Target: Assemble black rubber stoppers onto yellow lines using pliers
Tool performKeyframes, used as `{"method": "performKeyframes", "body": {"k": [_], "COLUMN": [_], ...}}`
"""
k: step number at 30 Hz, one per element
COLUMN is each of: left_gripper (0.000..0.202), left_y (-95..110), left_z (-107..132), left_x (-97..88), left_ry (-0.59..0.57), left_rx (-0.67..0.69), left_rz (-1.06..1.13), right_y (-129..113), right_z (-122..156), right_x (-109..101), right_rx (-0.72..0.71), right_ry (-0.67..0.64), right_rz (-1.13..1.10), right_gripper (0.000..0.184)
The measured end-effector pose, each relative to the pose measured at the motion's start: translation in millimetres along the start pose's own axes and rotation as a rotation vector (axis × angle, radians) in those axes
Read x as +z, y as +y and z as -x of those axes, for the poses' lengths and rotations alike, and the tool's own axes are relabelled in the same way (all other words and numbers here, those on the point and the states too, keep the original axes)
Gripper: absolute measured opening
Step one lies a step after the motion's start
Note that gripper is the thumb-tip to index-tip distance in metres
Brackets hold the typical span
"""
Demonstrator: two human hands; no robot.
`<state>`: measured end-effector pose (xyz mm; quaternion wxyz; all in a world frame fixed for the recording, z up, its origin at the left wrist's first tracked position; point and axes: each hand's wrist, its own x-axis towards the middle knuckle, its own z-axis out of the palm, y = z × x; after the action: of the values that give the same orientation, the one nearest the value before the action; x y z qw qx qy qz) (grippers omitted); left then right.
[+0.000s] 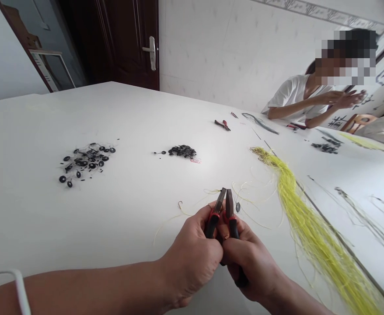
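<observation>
In front of me, my left hand (195,249) is closed around black-and-red pliers (218,203). My right hand (253,258) grips a second pair of pliers (229,203), its black handle end showing below the fist. The two tools stand side by side, tips up and close together. A thin yellow line (213,191) runs to the left tips; what they pinch is too small to make out. Just right of the tips is a small dark disc (238,207). A fish hook (180,204) on yellow line lies left of my hands.
A long yellow line bundle (287,188) lies at right. Black disc pieces form a left pile (85,159) and a middle pile (183,151). Other pliers (222,125) rest farther back. Across the table sits another person (293,96), both hands raised.
</observation>
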<state>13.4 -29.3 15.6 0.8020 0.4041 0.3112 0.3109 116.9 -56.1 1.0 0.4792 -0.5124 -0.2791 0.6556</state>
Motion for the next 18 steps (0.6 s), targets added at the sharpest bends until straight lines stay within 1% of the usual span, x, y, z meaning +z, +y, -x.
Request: {"method": "performKeyframes", "body": {"k": [3,7,9,14,18], "left_gripper": [0.052,0.057,0.058,0.051,0.055], "left_y": [0.1,-0.7,-1.5,-2.7,-2.4], "left_z": [-0.8,-4.1,-5.2,-5.0,-4.2], "left_x": [-1.1,-3.1,-4.0,-5.0,-4.9], "left_ry": [-0.012,-0.059,-0.066,-0.021,-0.003], "left_rx": [0.030,0.141,0.163,0.115,0.097], "left_rz": [-0.004,-0.055,-0.077,-0.100,-0.098], "right_y": [-2.7,-6.9,-7.3,-5.6,-5.8], "right_z": [-0.9,-2.3,-3.0,-4.5,-5.0], "right_x": [-0.4,-2.2,-3.2,-4.9,-4.1], "right_rx": [-0.028,-0.118,-0.138,-0.125,-0.129], "right_ry": [-0.011,-0.010,0.001,0.000,-0.010], "right_rz": [0.027,0.124,0.150,0.128,0.146], "right_gripper": [0.014,0.013,0.013,0.014,0.013]}}
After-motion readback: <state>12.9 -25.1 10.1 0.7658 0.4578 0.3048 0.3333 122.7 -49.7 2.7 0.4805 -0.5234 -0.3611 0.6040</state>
